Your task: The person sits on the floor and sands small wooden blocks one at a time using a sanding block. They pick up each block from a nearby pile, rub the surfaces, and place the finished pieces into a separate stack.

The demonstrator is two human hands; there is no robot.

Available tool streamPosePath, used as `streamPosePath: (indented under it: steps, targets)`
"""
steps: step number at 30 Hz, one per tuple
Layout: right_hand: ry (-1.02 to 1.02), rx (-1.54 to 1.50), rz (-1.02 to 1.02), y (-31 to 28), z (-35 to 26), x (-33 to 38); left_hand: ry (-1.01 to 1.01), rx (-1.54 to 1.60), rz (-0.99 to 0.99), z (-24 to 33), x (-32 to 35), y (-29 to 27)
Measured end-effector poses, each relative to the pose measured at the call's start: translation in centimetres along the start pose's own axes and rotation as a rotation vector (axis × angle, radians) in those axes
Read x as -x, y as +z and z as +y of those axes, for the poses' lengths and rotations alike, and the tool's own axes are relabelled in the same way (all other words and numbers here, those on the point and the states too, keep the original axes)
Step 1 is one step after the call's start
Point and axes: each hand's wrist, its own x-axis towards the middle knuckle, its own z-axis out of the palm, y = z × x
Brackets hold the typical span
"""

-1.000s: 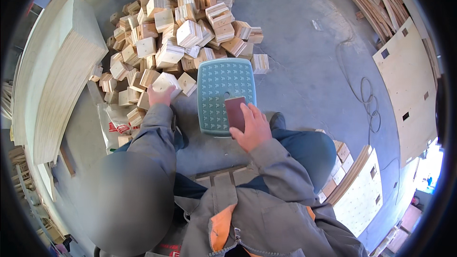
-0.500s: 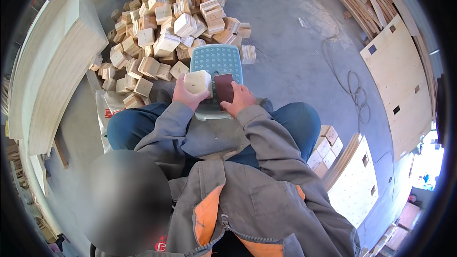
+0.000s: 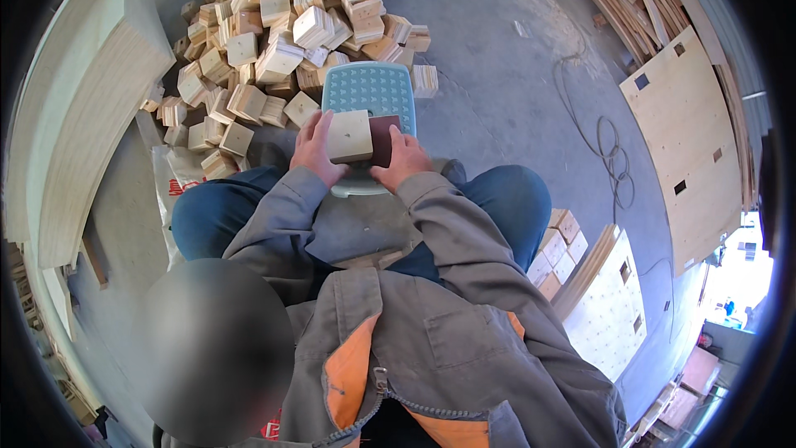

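Over a light-blue plastic stool [image 3: 369,87] between my knees, my left hand [image 3: 315,151] grips a pale plywood block [image 3: 349,136] with a small dark mark on its top face. My right hand [image 3: 405,158] is closed on a dark reddish-brown flat-faced piece that looks like a sanding block [image 3: 382,138]. That piece stands against the right side of the plywood block; the contact itself is hidden. Fingers of my left hand lie along the block's left side.
Beyond the stool spreads a large heap of plywood blocks [image 3: 282,33]. Stacked curved plywood [image 3: 91,116] stands at the left. Neatly stacked blocks [image 3: 560,249] and panels with square holes [image 3: 609,307] are by my right knee. A cable [image 3: 609,149] lies coiled on the floor.
The plywood block has turned in my left hand. The reddish-brown piece has moved from beside the block to up against its right side. The whole view has shifted slightly.
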Motion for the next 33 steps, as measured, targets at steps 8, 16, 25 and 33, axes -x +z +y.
streamPosePath:
  steps: [8, 16, 25, 33]
  targets:
    - [0.036, 0.01, 0.029, 0.1, -0.9, 0.1, 0.158, -0.153, 0.018, 0.8, -2.3, 0.7]
    - [0.057, -0.08, 0.087, 1.8, 0.6, -1.3, 0.018, -0.102, 0.003, 2.4, -2.8, 0.2]
    - [0.075, -0.446, 0.261, -1.8, 1.8, -1.6, -0.058, 0.299, 0.185, -2.2, -4.0, 3.1]
    - [-0.141, -0.863, 0.387, -1.5, 4.2, -2.7, 0.039, 0.203, 0.133, -1.5, -3.6, 3.8]
